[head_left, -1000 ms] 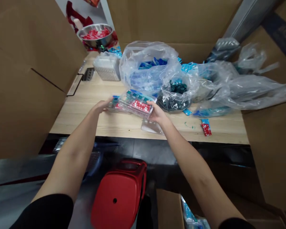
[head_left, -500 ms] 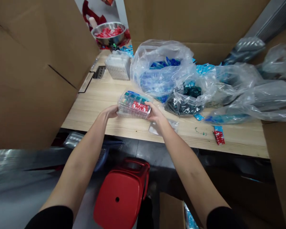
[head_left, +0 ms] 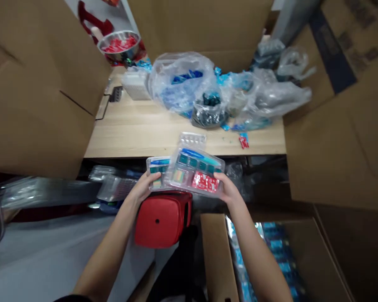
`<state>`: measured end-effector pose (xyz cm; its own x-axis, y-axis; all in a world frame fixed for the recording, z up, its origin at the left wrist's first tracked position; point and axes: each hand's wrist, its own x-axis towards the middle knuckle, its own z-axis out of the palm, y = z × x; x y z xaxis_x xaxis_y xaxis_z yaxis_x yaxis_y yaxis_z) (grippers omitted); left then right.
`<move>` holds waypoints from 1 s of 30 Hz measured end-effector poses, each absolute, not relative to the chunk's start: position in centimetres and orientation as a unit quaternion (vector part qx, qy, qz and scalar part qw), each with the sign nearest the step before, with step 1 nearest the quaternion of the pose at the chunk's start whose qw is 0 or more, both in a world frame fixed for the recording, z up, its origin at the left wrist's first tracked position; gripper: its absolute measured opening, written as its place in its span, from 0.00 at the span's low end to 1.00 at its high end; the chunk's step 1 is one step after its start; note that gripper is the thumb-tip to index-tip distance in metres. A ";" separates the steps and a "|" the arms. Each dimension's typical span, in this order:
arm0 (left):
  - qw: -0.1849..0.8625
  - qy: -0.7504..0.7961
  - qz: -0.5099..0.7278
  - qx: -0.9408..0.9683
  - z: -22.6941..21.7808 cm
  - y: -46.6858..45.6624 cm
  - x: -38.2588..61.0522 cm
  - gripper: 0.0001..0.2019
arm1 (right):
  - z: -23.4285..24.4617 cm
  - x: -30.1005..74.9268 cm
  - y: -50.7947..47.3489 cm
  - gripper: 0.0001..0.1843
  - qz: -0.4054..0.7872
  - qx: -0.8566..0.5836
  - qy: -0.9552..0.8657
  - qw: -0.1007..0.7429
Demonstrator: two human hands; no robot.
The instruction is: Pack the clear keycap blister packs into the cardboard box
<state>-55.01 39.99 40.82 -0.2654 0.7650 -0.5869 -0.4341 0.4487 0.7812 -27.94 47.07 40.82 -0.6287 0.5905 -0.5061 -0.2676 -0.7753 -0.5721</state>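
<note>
My left hand (head_left: pixel 141 187) grips a clear plastic blister tray (head_left: pixel 160 162) with a blue pen and dark green squares in it, its thumb on top. A second clear tray (head_left: pixel 189 178) overlaps it, and my right hand (head_left: pixel 228 188) is closed on that one's right edge. In this tray lie a blue pen (head_left: pixel 192 153), a row of green squares (head_left: pixel 192 162), a striped block (head_left: pixel 178 175) and a red packet with white marks (head_left: pixel 205 181). Both trays are held in the air before the table edge. Whether more trays sit underneath is unclear.
Behind is a wooden table (head_left: pixel 135 134) with a clear tray (head_left: pixel 192 138), a bag of blue items (head_left: pixel 176 94), a bag of dark items (head_left: pixel 208 119) and small packets (head_left: pixel 243 141). Below are a red stool (head_left: pixel 157 220) and an open carton (head_left: pixel 217 256) of blue-filled packs. Cardboard walls flank the table.
The trays have come off the table toward me, above the stool. What looked like one stack is now fanned into two overlapping parts, one in each hand. The view has shifted toward the carton.
</note>
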 end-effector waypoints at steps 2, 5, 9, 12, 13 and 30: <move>0.613 0.612 0.481 0.135 41.4 36.2 -51.2 0.23 | 41.2 -22.3 40.5 0.14 0.838 -0.414 -0.211 0.288; 0.643 0.616 0.430 0.148 41.4 30.5 -45.8 0.19 | 41.5 -14.1 28.8 0.15 0.750 -0.523 -0.164 0.371; 0.669 0.628 0.342 0.204 40.3 23.2 -39.4 0.15 | 41.4 -4.8 11.0 0.14 0.614 -0.622 -0.037 0.485; 0.679 0.631 0.267 0.264 39.1 19.0 -34.5 0.13 | 40.1 0.0 -1.7 0.19 0.492 -0.675 0.069 0.545; 0.677 0.630 0.249 0.287 38.7 17.8 -32.8 0.13 | 39.2 1.2 -5.4 0.22 0.453 -0.690 0.103 0.554; 0.581 0.644 0.010 0.497 29.1 8.6 -18.0 0.19 | 19.1 3.6 -20.4 0.27 0.205 -0.881 0.326 0.273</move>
